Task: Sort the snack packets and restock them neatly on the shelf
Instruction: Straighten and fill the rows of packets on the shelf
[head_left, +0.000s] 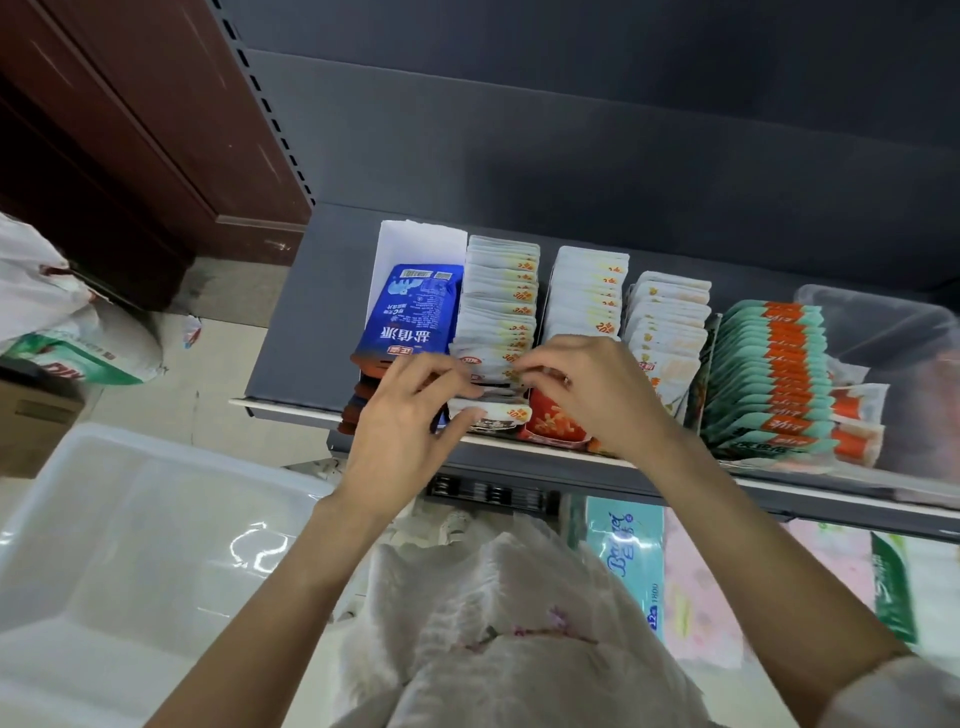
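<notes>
Packets (496, 358): both hands pinch the front white one, left hand (410, 415) at 9 o'clock, right hand (587, 389) at 3 o'clock. Restocking step; next, seat it upright in its row.

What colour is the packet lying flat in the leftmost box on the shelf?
Blue with white lettering, the packet; seen in the head view.
</notes>
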